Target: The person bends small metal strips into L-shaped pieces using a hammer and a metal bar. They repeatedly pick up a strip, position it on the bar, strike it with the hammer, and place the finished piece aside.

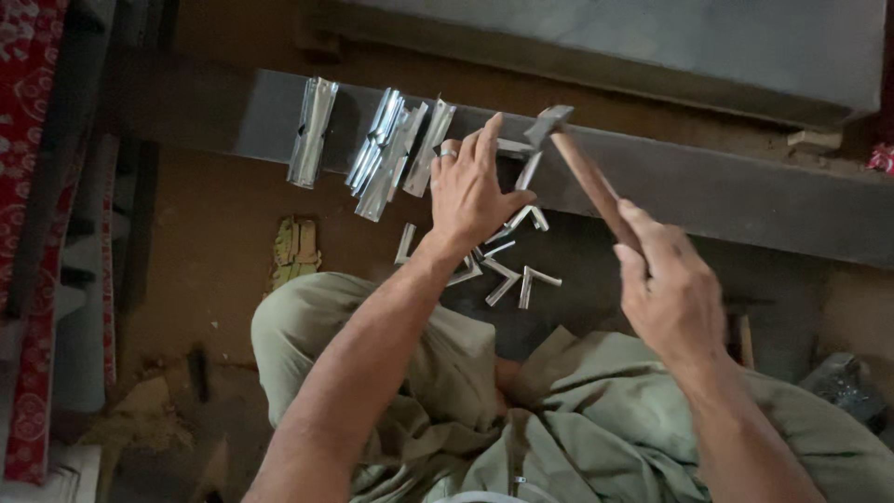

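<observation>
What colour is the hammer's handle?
The hammer handle is reddish-brown wood, held in the right hand; it shows best in the head view.

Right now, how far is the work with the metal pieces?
Done, apparently: bent corner pieces piled on the floor. In hand: the left hand pins one piece on the steel beam; the right hand holds the hammer there. Left: straight strips waiting on the beam.

Left of the left hand (470,191), flat metal strips (382,149) are crowding the steel beam (745,191), so that side is blocked. Below the left hand's palm, bent corner pieces (517,270) are littering the floor. Between the hands the hammer (582,168) is cutting across. Right of the right hand (670,293) the beam is looking bare, though it's dim there.
</observation>
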